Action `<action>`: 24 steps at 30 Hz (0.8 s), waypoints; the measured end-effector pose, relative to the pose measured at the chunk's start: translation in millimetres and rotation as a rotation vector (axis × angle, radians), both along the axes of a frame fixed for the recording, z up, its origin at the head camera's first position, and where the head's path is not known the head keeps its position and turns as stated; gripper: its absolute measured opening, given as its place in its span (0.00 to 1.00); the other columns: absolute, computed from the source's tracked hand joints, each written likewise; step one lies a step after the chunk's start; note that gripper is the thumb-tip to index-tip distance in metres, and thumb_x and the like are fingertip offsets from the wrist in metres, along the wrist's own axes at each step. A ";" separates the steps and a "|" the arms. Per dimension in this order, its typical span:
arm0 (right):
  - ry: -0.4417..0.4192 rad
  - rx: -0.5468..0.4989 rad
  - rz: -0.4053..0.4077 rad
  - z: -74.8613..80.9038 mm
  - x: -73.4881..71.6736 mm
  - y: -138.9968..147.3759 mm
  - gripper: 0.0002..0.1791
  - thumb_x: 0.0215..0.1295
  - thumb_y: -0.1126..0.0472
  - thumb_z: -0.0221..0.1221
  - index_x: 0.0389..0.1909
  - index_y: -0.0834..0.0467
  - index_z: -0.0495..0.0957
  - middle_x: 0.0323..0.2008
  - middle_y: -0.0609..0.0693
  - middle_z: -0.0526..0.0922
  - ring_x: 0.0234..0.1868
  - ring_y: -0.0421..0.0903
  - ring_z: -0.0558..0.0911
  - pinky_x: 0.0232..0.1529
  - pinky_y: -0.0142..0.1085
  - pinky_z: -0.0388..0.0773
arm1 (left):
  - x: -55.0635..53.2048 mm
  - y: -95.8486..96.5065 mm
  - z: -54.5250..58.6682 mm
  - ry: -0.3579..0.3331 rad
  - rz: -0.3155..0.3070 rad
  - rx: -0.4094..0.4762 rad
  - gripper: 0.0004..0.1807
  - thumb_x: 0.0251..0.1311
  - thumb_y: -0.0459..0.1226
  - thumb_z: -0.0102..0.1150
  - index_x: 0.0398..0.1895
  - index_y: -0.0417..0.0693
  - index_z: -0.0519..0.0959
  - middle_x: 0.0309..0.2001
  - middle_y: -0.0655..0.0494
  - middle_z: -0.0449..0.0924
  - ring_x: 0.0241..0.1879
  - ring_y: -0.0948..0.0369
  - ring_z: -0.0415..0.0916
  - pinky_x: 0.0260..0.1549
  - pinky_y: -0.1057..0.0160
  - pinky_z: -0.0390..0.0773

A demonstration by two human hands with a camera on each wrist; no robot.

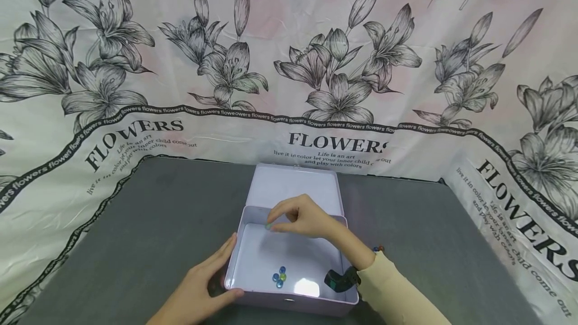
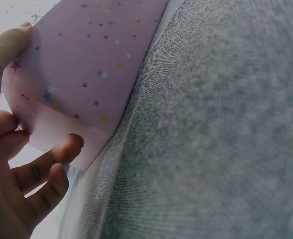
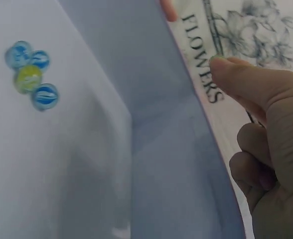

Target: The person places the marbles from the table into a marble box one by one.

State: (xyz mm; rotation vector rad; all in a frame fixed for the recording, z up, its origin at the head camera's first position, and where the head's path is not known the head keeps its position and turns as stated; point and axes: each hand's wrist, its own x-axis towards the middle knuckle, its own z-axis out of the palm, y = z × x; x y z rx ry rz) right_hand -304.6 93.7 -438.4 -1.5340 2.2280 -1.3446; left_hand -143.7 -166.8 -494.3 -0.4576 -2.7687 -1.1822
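A light purple tin box [image 1: 291,296] stands with its hinged lid [image 1: 295,187] folded back. My right hand [image 1: 304,217] is over the box's far left part, pinching a small greenish marble [image 1: 268,226] between thumb and forefinger. The fingertips mostly cover that marble in the right wrist view. My left hand [image 1: 203,280] rests at the front left corner, its fingers along the left side and its thumb at the front. Several blue marbles [image 3: 45,96] and a yellow one [image 3: 28,78] lie together on the box floor near the front.
Small red-brown and blue balls [image 1: 381,248] lie right of the box, partly behind the right forearm. A dark band [image 1: 340,281] circles the right wrist. The grey tabletop [image 1: 180,204] meets a flower-printed cloth [image 1: 226,137] at the back and sides.
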 end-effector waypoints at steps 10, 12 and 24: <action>-0.136 0.291 0.120 -15.3 7.5 -12.0 0.07 0.59 0.58 0.70 0.38 0.51 0.89 0.37 0.37 0.88 0.15 0.34 0.62 0.17 0.25 0.60 | -1.3 -0.1 1.7 -0.086 0.002 0.032 0.53 0.50 0.63 0.67 0.78 0.67 0.52 0.77 0.69 0.51 0.73 0.66 0.54 0.64 0.49 0.70; -0.105 0.337 0.085 -17.9 8.0 -12.5 0.06 0.58 0.59 0.71 0.37 0.52 0.89 0.36 0.36 0.88 0.17 0.32 0.66 0.18 0.24 0.62 | -1.4 -0.1 1.7 -0.076 0.001 0.031 0.53 0.50 0.63 0.67 0.78 0.67 0.52 0.77 0.69 0.51 0.72 0.66 0.54 0.64 0.49 0.70; -0.027 0.423 0.001 -23.4 8.4 -13.6 0.06 0.57 0.60 0.71 0.36 0.51 0.89 0.38 0.37 0.88 0.10 0.30 0.59 0.16 0.23 0.61 | -0.6 0.0 1.8 -0.074 0.006 0.020 0.53 0.50 0.64 0.67 0.78 0.67 0.53 0.77 0.69 0.51 0.73 0.67 0.54 0.65 0.49 0.69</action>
